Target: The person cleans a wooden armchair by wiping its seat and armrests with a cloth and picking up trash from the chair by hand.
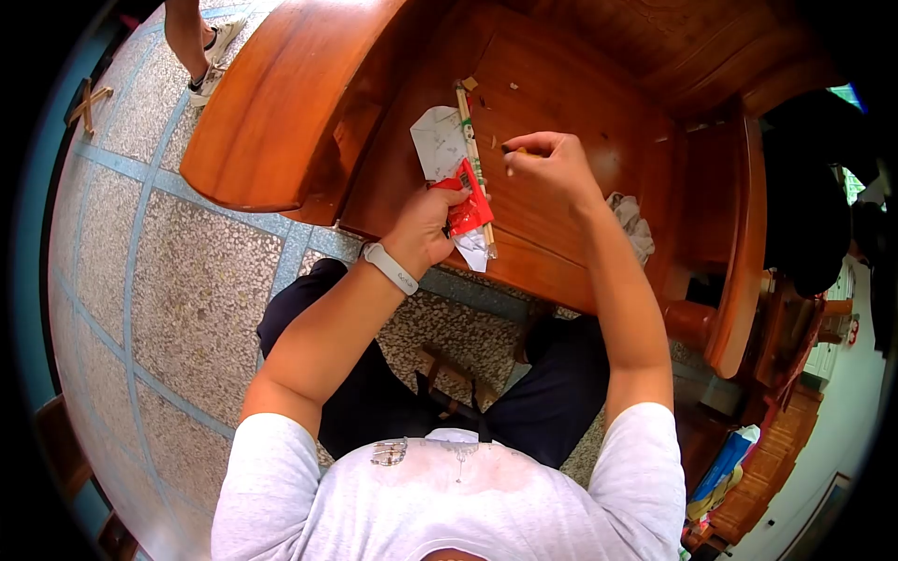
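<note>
My left hand (432, 222) is closed around a bundle over the wooden seat. The bundle has a red packet (470, 210), a pair of chopsticks in a clear printed wrapper (467, 122) and a white paper piece (438, 140) with grey marks. A white crumpled end (473, 249) sticks out below the packet. To the right, apart from the bundle, my right hand (557, 166) is pinched around something small and yellowish (529, 153); its kind is too small to make out. A white band circles my left wrist.
Small scraps (470, 84) lie on the wooden seat (552, 243). A crumpled whitish cloth (631, 224) rests at its right side. The broad wooden armrest (281, 84) is on the left. Another person's leg and shoe (210, 70) show at the upper left.
</note>
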